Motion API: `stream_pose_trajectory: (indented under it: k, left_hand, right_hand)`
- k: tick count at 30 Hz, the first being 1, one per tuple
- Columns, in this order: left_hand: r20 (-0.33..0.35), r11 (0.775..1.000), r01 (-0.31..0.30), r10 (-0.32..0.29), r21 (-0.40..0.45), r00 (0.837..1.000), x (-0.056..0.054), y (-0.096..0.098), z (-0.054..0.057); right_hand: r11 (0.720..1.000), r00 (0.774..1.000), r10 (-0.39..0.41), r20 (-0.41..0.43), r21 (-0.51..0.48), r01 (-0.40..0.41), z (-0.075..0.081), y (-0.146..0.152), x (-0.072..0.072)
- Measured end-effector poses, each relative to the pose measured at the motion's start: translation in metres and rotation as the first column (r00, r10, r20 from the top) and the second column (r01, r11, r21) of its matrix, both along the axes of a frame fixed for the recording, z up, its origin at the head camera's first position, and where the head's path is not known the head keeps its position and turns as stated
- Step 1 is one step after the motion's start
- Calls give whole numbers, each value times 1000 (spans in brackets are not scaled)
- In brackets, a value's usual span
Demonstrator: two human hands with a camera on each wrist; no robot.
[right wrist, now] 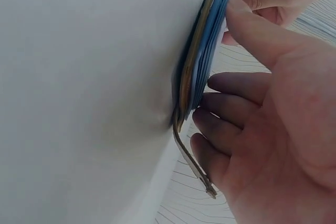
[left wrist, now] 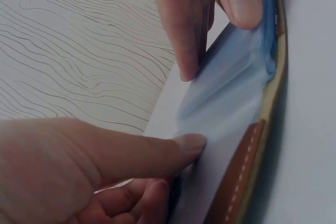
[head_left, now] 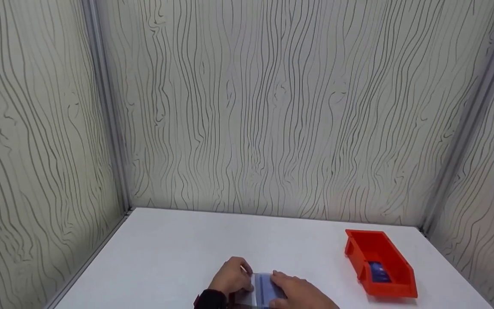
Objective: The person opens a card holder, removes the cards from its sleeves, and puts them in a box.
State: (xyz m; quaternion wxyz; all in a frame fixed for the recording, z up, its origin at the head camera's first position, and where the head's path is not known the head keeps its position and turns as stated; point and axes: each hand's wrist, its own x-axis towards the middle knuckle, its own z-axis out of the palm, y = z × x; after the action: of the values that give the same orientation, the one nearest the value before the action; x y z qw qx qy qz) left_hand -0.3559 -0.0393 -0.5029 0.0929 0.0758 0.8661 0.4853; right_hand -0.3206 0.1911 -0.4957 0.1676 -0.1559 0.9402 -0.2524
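Note:
A brown leather card holder (left wrist: 239, 182) with pale stitching lies spread out at the table's near edge. Its clear bluish plastic sleeves (head_left: 266, 286) show between the two hands. My left hand (head_left: 233, 277) pinches the left-hand sleeve, thumb on top and the other fingers curled at the far edge. The right hand (head_left: 300, 292) holds the other half by its edges, the thumb on the sleeves and the fingers along the far side. In the right wrist view, the stacked sleeves (right wrist: 207, 45) appear edge-on, with a narrow strap (right wrist: 191, 158) sticking out below them.
An orange-red plastic bin (head_left: 359, 257) stands on the right of the white table (head_left: 187, 240), with a blue item (head_left: 379, 272) inside. Wood-grain-patterned panels (head_left: 251, 107) enclose the table at the back and sides. A black band (head_left: 212, 299) circles the left wrist.

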Motion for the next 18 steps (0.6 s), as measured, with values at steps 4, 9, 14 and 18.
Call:
stream_pose_trajectory:
  k: [4, 9, 14, 18]
  left_hand:
    - [-36, 1000, 8, -8, 6, 999, 1, -1, -1]
    - [-47, 999, 34, -35, -7, 998, -20, -3, -25]
    - [-64, 998, 56, -56, 1, 996, -50, -6, -62]
    - [-58, 998, 67, -66, 15, 996, -58, -7, -73]
  right_hand:
    - [998, 998, 35, -56, 58, -32, 1, -2, 1]
    - [992, 995, 40, -87, 124, -29, 2, -5, 1]
    - [989, 996, 27, -89, 147, -13, 5, -11, 3]
    - [990, 996, 27, -85, 141, -15, 7, -12, 6]
